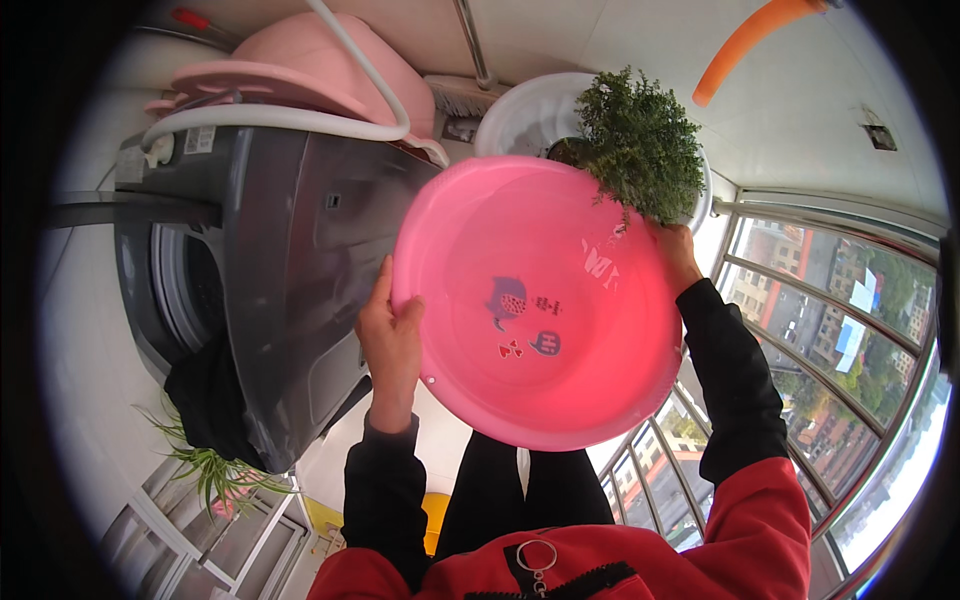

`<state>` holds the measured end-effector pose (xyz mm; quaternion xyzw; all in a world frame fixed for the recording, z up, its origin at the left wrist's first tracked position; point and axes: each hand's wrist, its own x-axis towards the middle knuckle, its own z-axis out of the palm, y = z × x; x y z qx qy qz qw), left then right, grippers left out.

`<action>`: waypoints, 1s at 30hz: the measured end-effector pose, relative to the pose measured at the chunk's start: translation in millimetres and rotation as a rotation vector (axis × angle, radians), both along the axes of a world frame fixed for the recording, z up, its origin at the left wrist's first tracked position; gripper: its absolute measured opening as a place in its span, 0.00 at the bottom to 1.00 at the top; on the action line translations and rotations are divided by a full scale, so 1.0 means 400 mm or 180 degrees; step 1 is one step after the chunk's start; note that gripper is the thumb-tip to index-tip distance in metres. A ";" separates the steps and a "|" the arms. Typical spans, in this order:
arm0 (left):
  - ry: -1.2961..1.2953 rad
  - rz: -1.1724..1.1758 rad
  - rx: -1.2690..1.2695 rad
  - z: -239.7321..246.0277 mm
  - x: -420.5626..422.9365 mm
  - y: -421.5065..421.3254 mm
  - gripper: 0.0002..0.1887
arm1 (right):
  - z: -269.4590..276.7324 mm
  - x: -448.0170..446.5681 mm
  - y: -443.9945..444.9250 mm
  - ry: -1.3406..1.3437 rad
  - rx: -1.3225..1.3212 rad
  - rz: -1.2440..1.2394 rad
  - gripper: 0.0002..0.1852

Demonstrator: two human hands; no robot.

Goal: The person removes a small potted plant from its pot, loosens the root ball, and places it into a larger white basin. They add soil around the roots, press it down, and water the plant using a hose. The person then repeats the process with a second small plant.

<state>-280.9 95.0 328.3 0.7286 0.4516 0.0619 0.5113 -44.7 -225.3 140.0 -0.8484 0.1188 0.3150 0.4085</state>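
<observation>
A round pink plastic basin [480,225], with printed pictures on its bottom, is held up in front of my body. My left hand [391,337] grips its left rim, thumb over the inside edge. At the upper right rim is my right hand [673,251], its fingers partly hidden by the basin and leaves. Just beyond the basin, a bushy green potted plant [637,142] stands in or over a whitish basin [525,105], and its sprigs hang over the pink rim. Whether the pink basin holds water is not certain; its inside shows glossy reflections.
A dark grey washing machine [300,247] stands at the left, with black cloth [206,397] at its door opening. Behind are a pink tub [337,60], a white hose [277,116] and a brush head [461,94]. Metal window railings [817,292] run along the right.
</observation>
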 end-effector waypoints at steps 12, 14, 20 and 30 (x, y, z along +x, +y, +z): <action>0.0019 -0.0012 -0.0056 0.006 0.033 0.013 0.30 | -0.048 0.002 -0.013 0.0101 0.0157 -0.0289 0.25; 0.0048 -0.0063 0.0013 0.007 0.037 0.012 0.30 | -0.048 0.002 -0.014 0.0084 0.0155 -0.0249 0.24; -0.0049 -0.0077 0.0055 0.004 0.046 0.012 0.30 | -0.032 0.001 -0.010 0.0099 0.0183 -0.0264 0.22; -0.0085 -0.0064 -0.0041 0.009 0.055 0.012 0.30 | -0.048 -0.003 -0.011 0.0283 0.0670 -0.0555 0.20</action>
